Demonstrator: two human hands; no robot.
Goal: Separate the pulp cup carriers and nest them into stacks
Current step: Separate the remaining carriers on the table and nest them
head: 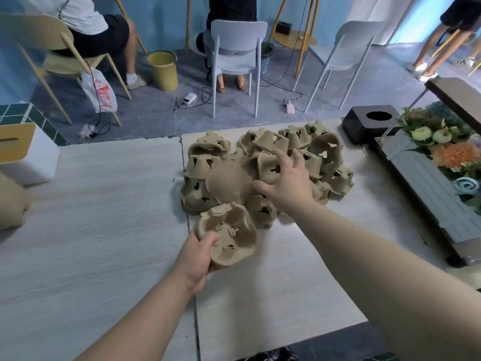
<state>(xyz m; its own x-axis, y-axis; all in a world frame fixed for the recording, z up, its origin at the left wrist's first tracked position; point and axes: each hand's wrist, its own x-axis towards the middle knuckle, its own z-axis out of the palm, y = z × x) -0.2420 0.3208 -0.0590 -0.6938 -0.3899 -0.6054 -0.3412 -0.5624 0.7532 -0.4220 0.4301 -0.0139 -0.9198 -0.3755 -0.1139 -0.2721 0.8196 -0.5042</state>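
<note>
A loose heap of brown pulp cup carriers [307, 147] lies on the far middle of the pale wooden table [104, 230], most of them upside down. My left hand [197, 256] grips one carrier [231, 235] by its near left edge, cups facing up, just in front of the heap. My right hand [286, 181] reaches into the heap, with fingers spread and curled over the top of another carrier [270, 165].
A white and yellow tissue box [23, 155] stands at the table's left edge. A black box with a round hole [369, 123] and a planter of artificial flowers [437, 157] sit at the right. Chairs, seated people and a yellow bucket [162, 69] are beyond the table.
</note>
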